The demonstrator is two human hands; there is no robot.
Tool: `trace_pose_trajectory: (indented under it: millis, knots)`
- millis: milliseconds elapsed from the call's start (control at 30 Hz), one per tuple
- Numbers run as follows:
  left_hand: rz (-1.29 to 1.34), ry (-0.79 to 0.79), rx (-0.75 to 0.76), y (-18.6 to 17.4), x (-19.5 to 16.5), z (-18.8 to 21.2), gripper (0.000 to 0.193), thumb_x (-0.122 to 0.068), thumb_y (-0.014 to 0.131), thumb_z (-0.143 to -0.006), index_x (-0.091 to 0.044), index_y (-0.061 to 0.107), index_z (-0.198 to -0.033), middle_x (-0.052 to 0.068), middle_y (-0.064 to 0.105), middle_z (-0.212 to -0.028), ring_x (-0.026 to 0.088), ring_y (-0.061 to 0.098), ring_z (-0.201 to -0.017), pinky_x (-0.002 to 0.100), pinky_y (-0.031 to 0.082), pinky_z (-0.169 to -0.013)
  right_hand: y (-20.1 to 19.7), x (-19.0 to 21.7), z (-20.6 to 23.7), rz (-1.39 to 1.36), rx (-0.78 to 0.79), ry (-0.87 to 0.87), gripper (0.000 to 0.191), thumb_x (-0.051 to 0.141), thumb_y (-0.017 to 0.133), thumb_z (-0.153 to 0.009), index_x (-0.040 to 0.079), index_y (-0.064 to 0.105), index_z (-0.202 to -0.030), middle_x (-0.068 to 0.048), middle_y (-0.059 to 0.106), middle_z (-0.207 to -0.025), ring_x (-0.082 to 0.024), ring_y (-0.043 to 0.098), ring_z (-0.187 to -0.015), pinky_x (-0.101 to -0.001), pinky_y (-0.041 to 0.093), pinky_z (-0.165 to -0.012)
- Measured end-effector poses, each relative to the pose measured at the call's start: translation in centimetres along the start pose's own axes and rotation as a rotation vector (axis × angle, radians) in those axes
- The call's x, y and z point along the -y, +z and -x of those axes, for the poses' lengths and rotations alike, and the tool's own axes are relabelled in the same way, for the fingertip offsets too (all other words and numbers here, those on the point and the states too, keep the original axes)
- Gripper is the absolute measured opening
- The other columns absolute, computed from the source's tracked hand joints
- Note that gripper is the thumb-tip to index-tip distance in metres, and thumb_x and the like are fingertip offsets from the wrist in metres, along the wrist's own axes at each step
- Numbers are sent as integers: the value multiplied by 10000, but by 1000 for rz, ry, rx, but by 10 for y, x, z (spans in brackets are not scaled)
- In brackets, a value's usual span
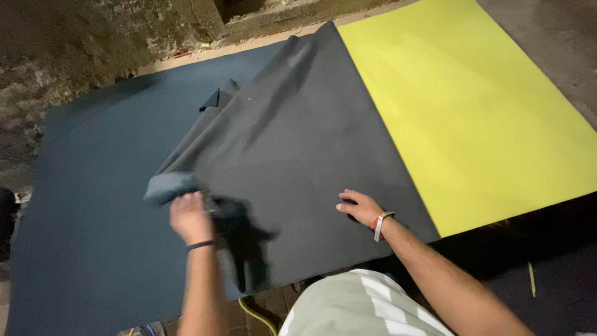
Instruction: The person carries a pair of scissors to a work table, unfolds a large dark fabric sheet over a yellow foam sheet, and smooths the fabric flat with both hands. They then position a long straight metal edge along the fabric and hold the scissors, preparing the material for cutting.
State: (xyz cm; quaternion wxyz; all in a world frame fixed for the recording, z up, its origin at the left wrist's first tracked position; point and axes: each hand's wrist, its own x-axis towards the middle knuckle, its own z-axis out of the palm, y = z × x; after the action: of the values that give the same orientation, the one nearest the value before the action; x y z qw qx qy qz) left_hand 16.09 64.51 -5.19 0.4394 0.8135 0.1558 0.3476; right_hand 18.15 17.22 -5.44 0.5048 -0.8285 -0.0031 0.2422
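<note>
Cloth fills most of the head view: a large dark grey sheet of fabric, spread from twelve o'clock down to six, lies partly over a bright yellow rectangular mat at two o'clock and a dark blue flat mat at nine. My left hand (blurred, with a black band at the wrist) is closed around a bunched, rolled-over edge of the fabric at seven o'clock. My right hand lies flat with fingers spread, palm down on the fabric at five o'clock, wearing a pale wristband. A thin yellow cord shows at six o'clock, below the fabric's edge.
</note>
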Motion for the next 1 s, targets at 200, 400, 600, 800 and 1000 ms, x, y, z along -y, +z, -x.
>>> trace_pose_trajectory:
  millis: [200, 400, 600, 800, 1000]
  knots:
    - [324, -208, 1140, 162, -142, 112, 503, -264, 731, -888, -98, 595, -1343, 139, 678, -1273, 313, 664, -1150, 409, 526, -985, -16, -53, -25, -428, 87, 98, 486, 308, 689, -956, 52, 644, -1368, -114, 677, -1328, -277, 606, -1243, -427, 459, -1078]
    - [-424, 55, 494, 138, -139, 83, 713, -457, 837, -836, -12, 566, -1324, 219, 645, -1293, 421, 584, -1243, 495, 484, -1074, -28, -73, -36, -774, -12, 291, 384, 254, 615, -995, 45, 682, -1311, -66, 722, -1261, -183, 663, -1140, -306, 496, -1014]
    - [-716, -506, 289, 111, -116, 73, 1057, -534, 877, -682, -49, 393, -1488, 197, 534, -1367, 393, 532, -1260, 583, 476, -959, -32, -53, -40, -785, 23, 276, 356, 231, 616, -990, 40, 689, -1280, -61, 734, -1224, -158, 690, -1094, -281, 519, -981]
    - [-764, -685, 252, 90, -72, 67, 599, -518, 781, -828, -109, 647, -1244, 178, 667, -1238, 391, 615, -1191, 550, 507, -955, -35, -54, -51, -744, 56, 259, 351, 237, 621, -986, 41, 708, -1263, -60, 749, -1197, -159, 700, -1078, -277, 525, -953]
    - [-502, -399, 134, 66, -32, 54, 364, -386, 709, -920, -75, 723, -1108, 228, 736, -1046, 437, 691, -1005, 509, 542, -869, -29, -54, -60, -667, 96, 222, 347, 243, 626, -981, 43, 727, -1246, -59, 764, -1169, -161, 710, -1062, -274, 532, -925]
